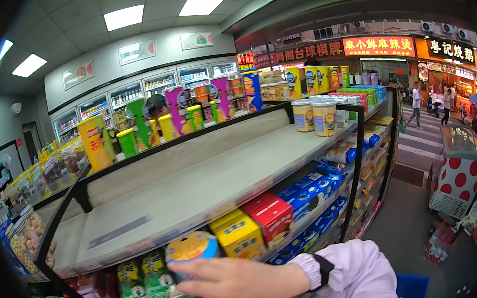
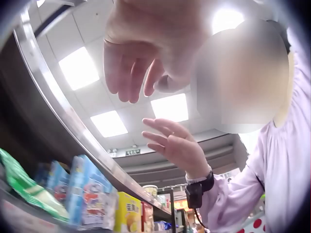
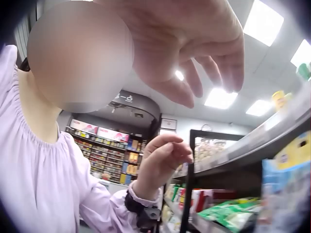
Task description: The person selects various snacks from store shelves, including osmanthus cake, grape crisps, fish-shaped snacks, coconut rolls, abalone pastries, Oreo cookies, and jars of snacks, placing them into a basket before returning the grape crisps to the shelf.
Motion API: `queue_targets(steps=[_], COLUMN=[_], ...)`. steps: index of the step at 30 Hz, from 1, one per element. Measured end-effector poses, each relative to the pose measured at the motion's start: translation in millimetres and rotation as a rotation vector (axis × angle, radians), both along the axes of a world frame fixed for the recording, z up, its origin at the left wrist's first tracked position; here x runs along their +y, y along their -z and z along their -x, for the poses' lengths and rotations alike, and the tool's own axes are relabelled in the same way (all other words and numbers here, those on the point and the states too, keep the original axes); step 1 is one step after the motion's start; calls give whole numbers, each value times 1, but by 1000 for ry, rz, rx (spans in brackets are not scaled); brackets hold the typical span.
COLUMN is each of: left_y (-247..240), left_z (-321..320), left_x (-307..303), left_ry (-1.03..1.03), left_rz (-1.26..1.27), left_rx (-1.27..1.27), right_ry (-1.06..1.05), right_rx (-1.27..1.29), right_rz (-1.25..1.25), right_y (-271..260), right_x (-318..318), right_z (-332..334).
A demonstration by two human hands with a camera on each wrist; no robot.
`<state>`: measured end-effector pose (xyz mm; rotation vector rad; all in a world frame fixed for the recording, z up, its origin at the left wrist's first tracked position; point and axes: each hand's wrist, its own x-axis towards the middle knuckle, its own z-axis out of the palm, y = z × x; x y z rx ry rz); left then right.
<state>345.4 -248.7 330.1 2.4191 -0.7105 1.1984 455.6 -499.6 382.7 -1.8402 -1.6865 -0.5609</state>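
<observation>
In the head view my right hand [image 1: 241, 284] reaches across the front of the shelf, fingers pointing left. It overlaps a light blue package [image 1: 193, 246] with a yellow-orange picture. The right wrist view shows this hand [image 3: 194, 48] with loosely bent fingers and nothing in its grasp. My left hand [image 3: 163, 160] is raised near the shelf front, fingers loosely curled and holding nothing; it lies outside the head view. Seen from the left wrist, the left hand [image 2: 146, 53] hangs above light blue packages [image 2: 92, 194] and a green bag [image 2: 31, 184] on the lower shelf.
A long grey shelf top [image 1: 191, 173] runs diagonally ahead, with clear-sided jars [image 1: 323, 118] at its far end. Below stand a yellow box [image 1: 236, 234], a red box [image 1: 269, 217] and blue packs [image 1: 314, 190]. A black metal frame [image 1: 355, 176] and a polka-dot freezer [image 1: 457, 179] are to the right.
</observation>
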Motion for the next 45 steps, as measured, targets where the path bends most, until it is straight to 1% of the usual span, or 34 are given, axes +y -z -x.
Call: queue_targets(steps=[1, 3, 5, 7, 9, 11, 13, 14, 15, 17, 19, 21, 22, 23, 25, 26, 27, 29, 30, 31, 32, 33, 34, 35, 37, 38, 40, 41, 44, 45], left_y=[-1, -19, -27, -41, -38, -46, -61, -65, -68, -76, -85, -94, -96, -96, -81, -75, -74, -74, -70, -64, -58, -63, -67, -69, -81, -87, -98, -101, -95, -92], left_z=[-13, -51, -79, -112, -151, -186, -216, -237, -260, -308, -342, -368, -379, -391, -438, -452, -451, -448, -446, -444, -449, -437, -429, -424, -401, -387, -353, -336, -293, -275], left_x=[-25, -82, -128, -175, -208, -260, -309, -329, -347, -386, -420, -451, -465, -477, -498, -506, -509, -515, -518, -522, -525, -522, -517, -512, -493, -479, -445, -427, -372, -352], left_ry=[60, 215, 285, 368, 452, 529, 559, 533, 508, 627, 604, 507, 483, 458, 551, 595, 620, 666, 556, 445, 461, 439, 456, 474, 565, 607, 658, 685, 710, 599], left_rz=[105, -1, -29, -17, -4, 120, 154, 145, 136, 324, 432, 461, 458, 455, 544, 590, 609, 649, 633, 612, 615, 639, 646, 652, 613, 592, 599, 602, 629, 610], left_rx=[112, 8, 105, 167, 230, 194, 213, 178, 140, 236, 422, 476, 469, 465, 560, 605, 626, 661, 539, 422, 336, 385, 329, 272, 146, 85, 155, 188, 96, 93], right_ry=[86, 209, 452, 692, 778, 980, 1109, 1132, 1138, 1149, 1094, 1078, 1092, 1065, 1005, 1033, 1027, 1024, 1036, 994, 992, 991, 971, 978, 889, 884, 839, 777, 653, 596], right_rx=[47, -40, -71, -208, -159, -91, 9, 63, 57, 39, 124, 165, 120, 166, 264, 213, 226, 313, 307, 226, 186, 146, 66, 93, -29, -54, -139, -122, -74, -35], right_rz=[33, -82, -120, -319, -511, -645, -675, -670, -663, -648, -636, -611, -567, -524, -434, -420, -438, -439, -478, -507, -527, -551, -618, -647, -692, -667, -599, -565, -402, -334], right_y=[7, 0, -14, -21, -35, -40, -37, -38, -35, -33, -34, -33, -29, -26, -17, -9, -12, -10, -11, -8, -8, -11, -9, -10, -6, -11, -17, -19, -19, -21], right_x=[-28, -92, -156, -215, -271, -316, -351, -361, -368, -374, -378, -380, -383, -387, -394, -397, -393, -392, -389, -390, -384, -378, -369, -362, -354, -341, -317, -304, -268, -256], right_z=[-14, -51, -86, -130, -173, -214, -251, -260, -268, -276, -277, -277, -279, -281, -286, -294, -285, -288, -286, -289, -284, -275, -269, -263, -261, -244, -213, -195, -147, -130])
